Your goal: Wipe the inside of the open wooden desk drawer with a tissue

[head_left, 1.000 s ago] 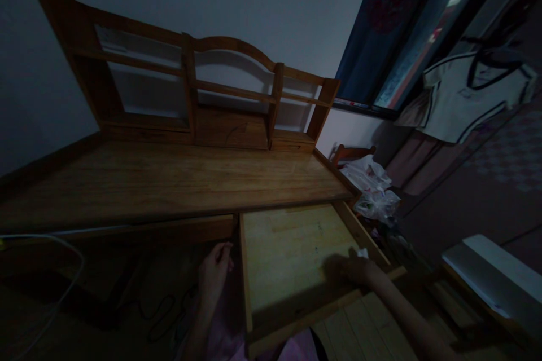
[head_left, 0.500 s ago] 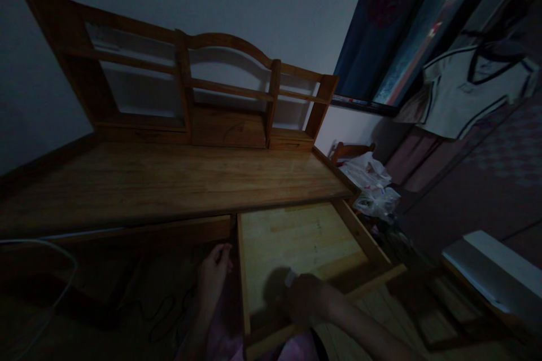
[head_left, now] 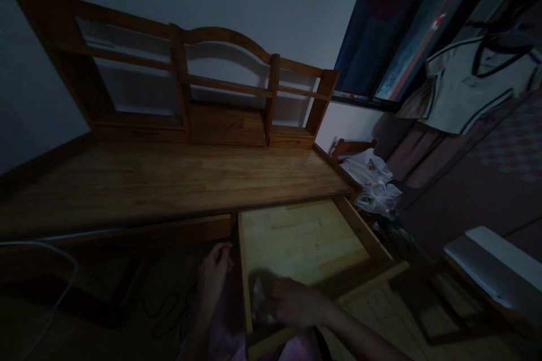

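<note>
My right hand reaches into a pulled-out wooden drawer, low at its near left corner. Its fingers are closed on a crumpled white tissue or cloth, pressed near the drawer's left wall; the dim light hides its exact kind. Just left of the drawer, my left hand hangs with fingers curled together, and nothing shows in them. The drawer's pale wooden bottom is visible beyond my right hand.
Above the drawer lies the wooden desk top, with a shelf unit at its back. White plastic bags sit right of the desk. A stool bears a silvery-white box-like thing. A white cable hangs at the left.
My right hand has moved left with the white piece, toward the drawer's near left corner. My left hand stays in place. The view has shifted slightly.
</note>
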Demonstrator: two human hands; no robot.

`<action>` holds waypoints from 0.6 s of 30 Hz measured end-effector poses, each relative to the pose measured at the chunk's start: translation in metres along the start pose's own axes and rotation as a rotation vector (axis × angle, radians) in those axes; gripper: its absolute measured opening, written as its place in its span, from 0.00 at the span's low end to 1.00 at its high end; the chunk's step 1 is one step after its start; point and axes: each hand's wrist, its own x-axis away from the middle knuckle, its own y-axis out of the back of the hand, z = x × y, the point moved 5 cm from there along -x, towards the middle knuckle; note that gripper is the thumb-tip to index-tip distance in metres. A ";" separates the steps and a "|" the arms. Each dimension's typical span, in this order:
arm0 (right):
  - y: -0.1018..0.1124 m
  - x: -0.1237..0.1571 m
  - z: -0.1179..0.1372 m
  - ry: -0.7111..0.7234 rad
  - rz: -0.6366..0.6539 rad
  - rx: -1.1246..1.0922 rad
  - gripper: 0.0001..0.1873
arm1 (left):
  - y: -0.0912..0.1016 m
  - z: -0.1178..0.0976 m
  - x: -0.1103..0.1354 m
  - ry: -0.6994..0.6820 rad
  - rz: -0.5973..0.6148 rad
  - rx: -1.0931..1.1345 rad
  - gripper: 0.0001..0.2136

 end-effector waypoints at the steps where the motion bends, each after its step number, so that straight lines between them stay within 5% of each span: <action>1: 0.004 0.007 -0.004 -0.041 0.015 -0.003 0.11 | 0.001 0.001 -0.001 0.000 -0.001 0.003 0.21; 10: 0.039 0.075 -0.027 -0.408 0.134 0.189 0.16 | 0.006 0.005 -0.003 0.007 -0.018 0.015 0.22; 18: 0.057 0.176 -0.143 -0.925 -0.055 0.432 0.16 | 0.003 0.003 -0.002 -0.010 -0.006 -0.010 0.22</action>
